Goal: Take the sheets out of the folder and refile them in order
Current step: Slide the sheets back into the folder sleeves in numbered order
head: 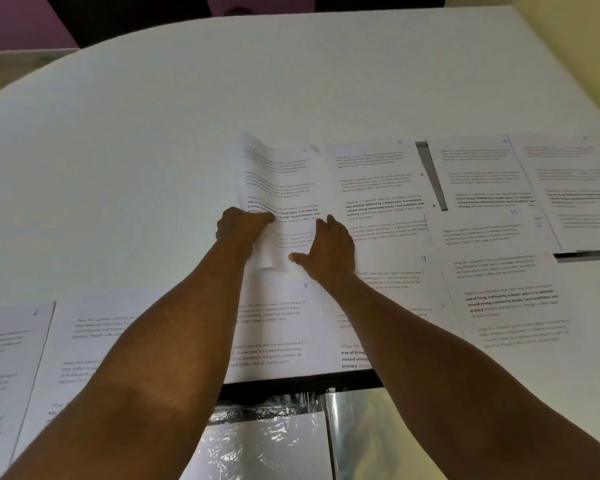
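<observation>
Our left hand [245, 225] grips sheet 2 [281, 188], curling it off the tabletop [153, 150]; right hand [329, 247] flat, fingers straight, on it.

so the whole setup sits on a big white table [187, 133], its far edge curving off to the left. behind it on the left there's a purple wall [14, 19], then a dark strip of background [136, 15] running along the top. over on the right a pale yellow wall [568, 46] comes right up against the table's edge. lighting's pretty dim, so the far side looks kinda grey and soft.
</observation>
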### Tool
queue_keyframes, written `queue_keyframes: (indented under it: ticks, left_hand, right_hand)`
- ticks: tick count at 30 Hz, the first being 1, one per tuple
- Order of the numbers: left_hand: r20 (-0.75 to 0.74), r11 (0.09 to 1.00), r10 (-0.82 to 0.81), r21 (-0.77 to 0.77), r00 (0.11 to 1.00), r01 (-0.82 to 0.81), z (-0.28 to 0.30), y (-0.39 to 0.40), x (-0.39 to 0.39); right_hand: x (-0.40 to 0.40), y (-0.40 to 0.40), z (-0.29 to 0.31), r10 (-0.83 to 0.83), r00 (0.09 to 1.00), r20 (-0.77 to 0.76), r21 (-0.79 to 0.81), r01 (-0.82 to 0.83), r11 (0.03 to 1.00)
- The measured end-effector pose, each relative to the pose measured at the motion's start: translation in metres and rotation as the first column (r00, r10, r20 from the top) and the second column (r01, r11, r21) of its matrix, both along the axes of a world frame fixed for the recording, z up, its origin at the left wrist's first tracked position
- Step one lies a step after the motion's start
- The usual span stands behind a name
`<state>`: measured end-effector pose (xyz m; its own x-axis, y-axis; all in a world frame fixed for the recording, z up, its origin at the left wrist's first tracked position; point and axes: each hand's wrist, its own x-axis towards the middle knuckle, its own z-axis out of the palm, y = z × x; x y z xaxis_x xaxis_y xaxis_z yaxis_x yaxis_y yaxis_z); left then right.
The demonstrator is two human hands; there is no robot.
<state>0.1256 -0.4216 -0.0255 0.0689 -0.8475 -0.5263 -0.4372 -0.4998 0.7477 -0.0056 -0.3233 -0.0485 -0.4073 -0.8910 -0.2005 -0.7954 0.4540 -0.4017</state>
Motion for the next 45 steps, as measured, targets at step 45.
queue_keyframes:
  ticks: [45]
  left_hand:
    - [-0.051, 0.959, -0.228, 0.163, 0.972, 0.233, 0.043, 0.428, 0.06]
  right_hand:
    - [-0.057, 0.423, 0.056, -0.407, 0.583, 0.703, 0.191, 0.396, 0.898]
